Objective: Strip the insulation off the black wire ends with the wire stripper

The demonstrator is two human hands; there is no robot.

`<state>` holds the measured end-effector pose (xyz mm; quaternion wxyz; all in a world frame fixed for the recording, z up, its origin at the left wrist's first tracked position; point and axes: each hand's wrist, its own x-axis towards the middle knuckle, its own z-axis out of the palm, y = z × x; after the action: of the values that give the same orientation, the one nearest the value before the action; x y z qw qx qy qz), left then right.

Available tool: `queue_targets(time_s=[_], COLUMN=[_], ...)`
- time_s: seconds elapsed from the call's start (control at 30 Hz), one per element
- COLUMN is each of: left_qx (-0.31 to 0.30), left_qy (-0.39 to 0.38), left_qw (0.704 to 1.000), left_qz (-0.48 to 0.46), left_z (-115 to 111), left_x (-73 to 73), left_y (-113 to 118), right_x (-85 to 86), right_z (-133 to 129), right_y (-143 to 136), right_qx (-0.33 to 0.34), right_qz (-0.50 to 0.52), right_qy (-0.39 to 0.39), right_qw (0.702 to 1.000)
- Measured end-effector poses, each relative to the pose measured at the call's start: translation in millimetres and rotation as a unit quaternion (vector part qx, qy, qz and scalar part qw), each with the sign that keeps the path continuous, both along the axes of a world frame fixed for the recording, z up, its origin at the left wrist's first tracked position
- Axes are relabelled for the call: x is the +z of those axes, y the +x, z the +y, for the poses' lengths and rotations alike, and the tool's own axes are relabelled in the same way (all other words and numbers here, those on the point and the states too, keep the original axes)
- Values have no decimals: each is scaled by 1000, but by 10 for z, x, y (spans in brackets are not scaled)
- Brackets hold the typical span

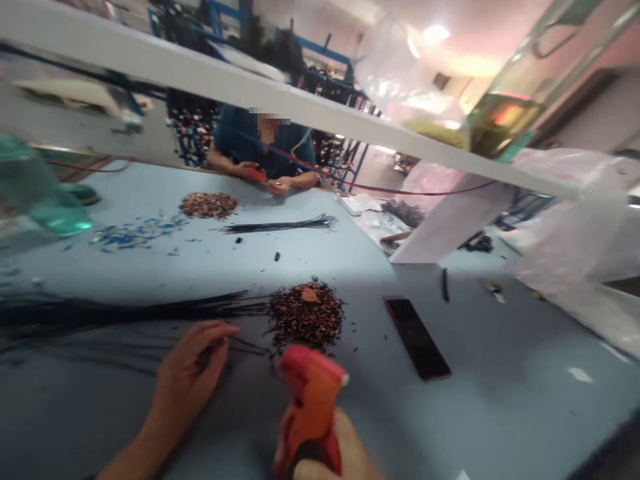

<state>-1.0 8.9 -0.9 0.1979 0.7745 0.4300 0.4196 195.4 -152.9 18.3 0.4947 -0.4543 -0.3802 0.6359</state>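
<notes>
My right hand (345, 457) grips a red hand tool (311, 403) at the bottom edge, its head pointing up toward a pile of small dark and copper bits (307, 315). My left hand (193, 370) rests on the pale blue table (500, 400), fingers pinched on thin black wires (120, 313) that fan out to the left. The blur hides how many wires the fingers hold.
A dark phone (417, 338) lies right of the pile. Across the table a person (265, 150) works with a red tool beside another pile (209, 205), a wire bundle (280, 227) and blue scraps (133, 233). A white beam (300, 110) crosses overhead; plastic bags (575, 233) sit right.
</notes>
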Motion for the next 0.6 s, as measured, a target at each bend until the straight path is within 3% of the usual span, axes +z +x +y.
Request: queue_targets(time_s=[0.1, 0.17, 0.33, 0.43, 0.6], left_qx=[24, -3, -61, -59, -55], left_qy=[25, 40, 40, 20, 1], left_qw=[999, 999, 987, 978, 978], left_qz=[-1, 24, 141, 198, 203], left_z=[-51, -70, -110, -126, -127], left_x=[21, 6, -37, -39, -77], left_y=[34, 57, 109, 135, 171], right_x=[-80, -108, -156, -229, -238], right_z=[52, 88, 119, 100, 53], right_y=[35, 30, -52, -113, -158], right_qx=[-76, -106, -40, -8, 6], right_qz=[45, 105, 266, 274, 268], right_qy=[12, 7, -45, -53, -60], right_qw=[996, 989, 962, 960, 962])
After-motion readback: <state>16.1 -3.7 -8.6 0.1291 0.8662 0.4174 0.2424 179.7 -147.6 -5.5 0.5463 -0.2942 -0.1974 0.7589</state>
